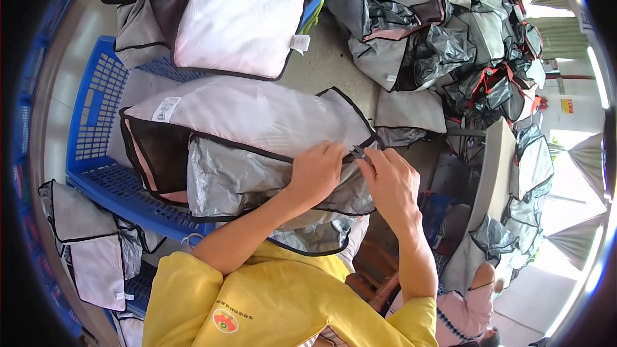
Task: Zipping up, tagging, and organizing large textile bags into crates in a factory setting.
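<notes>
L hand (pixel 318 170) pinching black-bound edge of silver-lined fabric bag (pixel 250 112); R hand (pixel 393 183) gripping small thread snips (pixel 358 151), dark blades showing at same edge, handles hidden. Bag lies partly over blue plastic basket (pixel 96 109), pale panel up, white label (pixel 166 110) nr its L end. 2nd pale bag (pixel 241 16) w/ black trim just beyond; more bags (pixel 414 26) piled upper R.
</notes>
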A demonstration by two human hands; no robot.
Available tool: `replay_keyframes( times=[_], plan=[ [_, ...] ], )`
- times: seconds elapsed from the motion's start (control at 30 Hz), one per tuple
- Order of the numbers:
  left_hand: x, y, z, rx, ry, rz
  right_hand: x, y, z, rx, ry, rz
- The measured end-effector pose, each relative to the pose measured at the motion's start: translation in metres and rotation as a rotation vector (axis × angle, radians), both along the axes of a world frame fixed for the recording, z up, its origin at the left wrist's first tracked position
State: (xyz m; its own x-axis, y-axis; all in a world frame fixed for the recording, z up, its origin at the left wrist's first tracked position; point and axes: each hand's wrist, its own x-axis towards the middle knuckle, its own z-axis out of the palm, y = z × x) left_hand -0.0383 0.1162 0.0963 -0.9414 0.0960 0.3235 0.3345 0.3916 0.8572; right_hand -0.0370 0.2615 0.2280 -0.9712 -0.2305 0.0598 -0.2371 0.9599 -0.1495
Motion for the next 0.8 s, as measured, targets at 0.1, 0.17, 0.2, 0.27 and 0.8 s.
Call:
replay_keyframes(
  times=[0.1,0.17,0.2,0.27,0.8],
  plan=[
    [0.0,0.004,0.001,-0.031,-0.046,0.018,-0.007,-0.007,-0.006,0.107,-0.081,0.027],
    [0.001,0.005,0.0,-0.052,-0.067,0.018,-0.012,-0.01,-0.007,0.165,-0.137,0.024],
    [0.002,0.006,-0.003,-0.088,-0.019,0.026,-0.015,-0.011,-0.006,0.209,-0.184,0.038],
    [0.002,0.007,-0.001,-0.121,0.03,0.033,-0.023,-0.017,-0.001,0.255,-0.231,0.051],
    [0.002,0.005,0.0,-0.035,-0.076,0.036,-0.053,0.054,-0.005,-0.266,-0.171,-0.261]
  ],
)
